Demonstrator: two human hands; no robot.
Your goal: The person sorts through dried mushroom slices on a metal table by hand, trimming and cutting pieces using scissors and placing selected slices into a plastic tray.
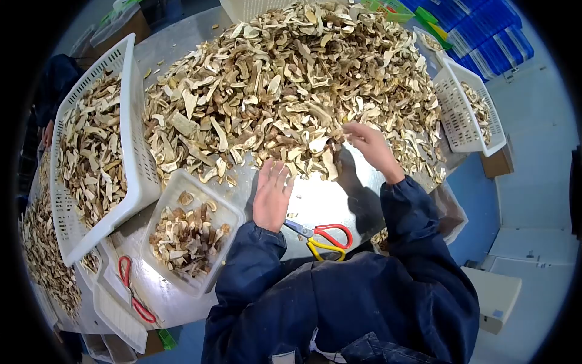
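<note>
A big heap of dried mushroom slices [291, 79] covers the metal table [321, 209] ahead of me. My left hand [273, 197] lies flat at the heap's near edge, its fingers stretched toward the slices. To the right, my right hand [374, 150] reaches in from the side; its slightly bent fingers are at the front slices, and I see nothing gripped in them. Scissors [318, 235] with one red and one yellow handle rest on the table between my forearms. Left of my left hand stands a clear plastic tub [232, 209] with some mushroom pieces inside.
A large white basket [136, 151] full of slices stands at left, with more slices [45, 249] beyond it. Red-handled scissors [129, 285] lie near the tub. Another white basket [451, 109] is at right, below blue crates [485, 42]. Part of another person [57, 85] shows at far left.
</note>
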